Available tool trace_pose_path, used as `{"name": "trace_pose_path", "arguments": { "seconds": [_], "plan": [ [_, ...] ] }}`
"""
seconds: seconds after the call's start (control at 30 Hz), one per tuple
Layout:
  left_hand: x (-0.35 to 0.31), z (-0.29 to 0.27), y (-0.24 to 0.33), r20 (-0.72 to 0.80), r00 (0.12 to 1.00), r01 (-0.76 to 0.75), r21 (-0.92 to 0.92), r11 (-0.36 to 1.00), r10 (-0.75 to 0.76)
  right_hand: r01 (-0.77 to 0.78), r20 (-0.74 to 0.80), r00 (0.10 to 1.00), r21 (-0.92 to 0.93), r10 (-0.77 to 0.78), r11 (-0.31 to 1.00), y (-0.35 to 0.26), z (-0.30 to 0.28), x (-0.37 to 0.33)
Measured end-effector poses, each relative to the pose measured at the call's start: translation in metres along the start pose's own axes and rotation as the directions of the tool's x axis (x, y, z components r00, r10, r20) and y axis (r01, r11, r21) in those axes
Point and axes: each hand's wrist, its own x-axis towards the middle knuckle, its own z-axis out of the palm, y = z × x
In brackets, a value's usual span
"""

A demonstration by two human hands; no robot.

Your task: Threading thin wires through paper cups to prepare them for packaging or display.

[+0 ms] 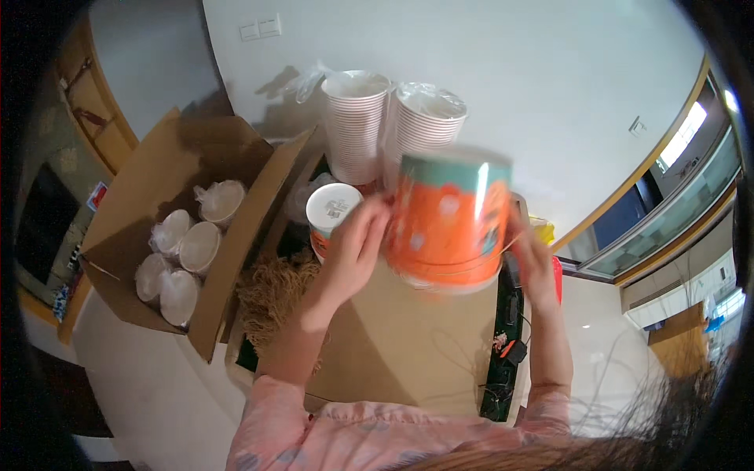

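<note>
Between my two hands, above the tan table top, is a large orange paper bucket (448,220) with a green band at its upper end. Motion blurs it, and I cannot tell which end is its mouth. My left hand (357,247) grips its left side with bent fingers. On the opposite side my right hand (536,259) holds it, its fingertips partly hidden by the bucket. A thin strand shows by the right fingers and a dark line runs round the lower part. Just beyond my left hand stands a smaller paper tub (334,206) with a white top and orange side.
Two tall stacks of white paper buckets (357,125) in clear plastic stand near the wall. At left, an open cardboard box (149,290) holds several wrapped cup stacks. Brown twine (275,298) lies on the table's (377,345) left side; cables and a black adapter (515,352) lie at right.
</note>
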Motion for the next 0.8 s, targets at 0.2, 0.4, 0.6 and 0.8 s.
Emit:
{"name": "trace_pose_path", "arguments": {
  "seconds": [0.2, 0.4, 0.6, 0.8],
  "plan": [
    [0.057, 0.080, -0.100, 0.058, 0.986, -0.153, -0.071, 0.986, 0.157, 0.140, -0.109, 0.984, 0.016, -0.138, 0.990, 0.085, -0.032, 0.067],
    [-0.037, 0.088, -0.164, 0.208, 0.975, -0.086, 0.056, 0.995, 0.073, 0.062, -0.149, 0.979, -0.424, -0.138, 0.904, 0.183, -0.018, -0.007],
    [-0.058, 0.063, -0.157, 0.207, 0.964, 0.211, -0.216, 0.953, -0.166, 0.041, -0.222, 0.952, -0.587, -0.210, 0.809, 0.194, -0.045, -0.025],
    [0.054, 0.072, -0.073, 0.268, 0.908, -0.365, 0.123, 0.923, 0.323, 0.225, -0.022, 0.948, -0.661, -0.317, 0.716, 0.040, -0.006, 0.059]
  ]
}}
